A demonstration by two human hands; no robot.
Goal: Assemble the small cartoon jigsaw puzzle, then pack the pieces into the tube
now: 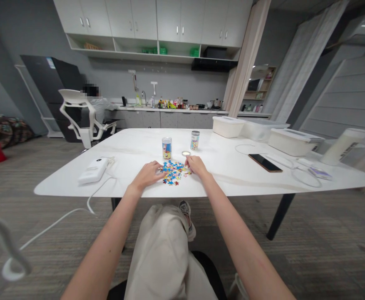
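A heap of small colourful puzzle pieces (174, 172) lies on the white table (219, 166) near its front edge. My left hand (148, 174) rests palm down at the heap's left side, fingers curled onto the pieces. My right hand (195, 165) touches the heap's right side, fingers bent over the pieces. Whether either hand holds a piece is hidden. Just behind the heap stand two small printed tubes, one (166, 148) on the left and one (194, 140) on the right, with a round lid (186, 153) lying between them.
A white power bank (93, 171) with a trailing cable lies at the table's left. A black phone (265, 162), white lidded boxes (229, 126) and a cable loop sit to the right. A person sits in a white chair (78, 114) near the far kitchen counter.
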